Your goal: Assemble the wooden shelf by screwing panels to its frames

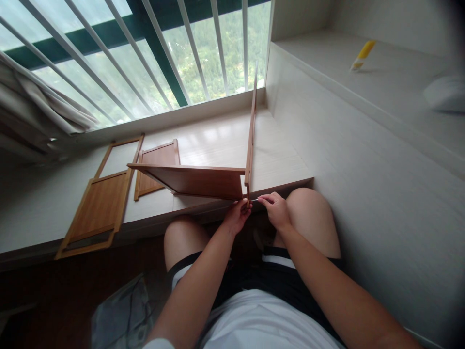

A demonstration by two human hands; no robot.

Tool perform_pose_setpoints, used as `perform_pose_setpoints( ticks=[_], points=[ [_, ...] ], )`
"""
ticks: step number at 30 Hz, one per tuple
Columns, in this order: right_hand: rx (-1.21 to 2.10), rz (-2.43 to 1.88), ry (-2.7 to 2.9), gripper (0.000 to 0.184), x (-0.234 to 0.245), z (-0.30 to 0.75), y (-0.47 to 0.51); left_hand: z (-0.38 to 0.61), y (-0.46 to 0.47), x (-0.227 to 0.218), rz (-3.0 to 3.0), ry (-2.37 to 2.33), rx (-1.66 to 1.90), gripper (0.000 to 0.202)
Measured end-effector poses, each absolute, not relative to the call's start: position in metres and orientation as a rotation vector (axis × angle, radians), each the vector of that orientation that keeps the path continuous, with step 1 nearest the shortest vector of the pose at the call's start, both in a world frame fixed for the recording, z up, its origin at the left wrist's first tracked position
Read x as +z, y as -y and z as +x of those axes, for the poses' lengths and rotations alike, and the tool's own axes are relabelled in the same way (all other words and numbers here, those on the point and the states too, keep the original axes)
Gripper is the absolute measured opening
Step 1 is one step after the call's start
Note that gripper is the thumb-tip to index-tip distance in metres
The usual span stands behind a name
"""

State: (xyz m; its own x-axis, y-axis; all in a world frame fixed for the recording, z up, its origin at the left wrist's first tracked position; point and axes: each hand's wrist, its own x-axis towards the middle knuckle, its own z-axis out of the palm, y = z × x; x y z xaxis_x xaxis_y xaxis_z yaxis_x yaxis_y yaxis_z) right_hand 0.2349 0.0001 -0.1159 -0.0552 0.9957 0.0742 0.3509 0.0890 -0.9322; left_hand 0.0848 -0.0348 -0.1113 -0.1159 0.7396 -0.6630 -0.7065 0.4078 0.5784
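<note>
A flat wooden panel point(196, 179) juts out level above the pale window ledge point(218, 140), joined at its right end to an upright wooden panel point(251, 135) standing edge-on. My left hand point(238, 215) is curled under the near corner of the flat panel, gripping it where the two panels meet. My right hand point(275, 208) is pinched around a thin metal tool point(255, 199) whose tip points at that same joint. Both hands hover just above my knees.
A long framed wooden panel point(98, 203) and a smaller framed panel point(157, 162) lie flat on the ledge at left. Window bars and a curtain lie beyond. A raised white shelf point(363, 82) at right carries a yellow-handled object point(361, 55). A plastic bag point(119, 315) lies on the dark floor.
</note>
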Motion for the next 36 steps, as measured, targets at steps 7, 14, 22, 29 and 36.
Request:
perform_pose_setpoints(
  ticks=[7, 14, 22, 29, 36],
  points=[
    [0.892, -1.4, 1.648, 0.022, -0.116, 0.236, 0.008, 0.084, 0.035, -0.115, 0.047, -1.101, 1.245, 0.01],
    [0.725, -1.457, 1.838, 0.022, -0.112, 0.237, 0.012, 0.085, 0.035, -0.113, 0.041, -1.147, 1.229, 0.011],
    [0.72, -1.408, 1.889, 0.025, -0.113, 0.238, 0.011, 0.083, 0.036, -0.117, 0.056, -1.094, 1.238, 0.009],
    [1.02, -1.422, 1.728, 0.025, -0.115, 0.236, 0.008, 0.082, 0.036, -0.12, 0.076, -1.064, 1.25, 0.007],
    [1.687, -1.292, 1.142, 0.025, -0.119, 0.232, 0.002, 0.083, 0.035, -0.119, 0.065, -1.082, 1.246, 0.01]
  ],
)
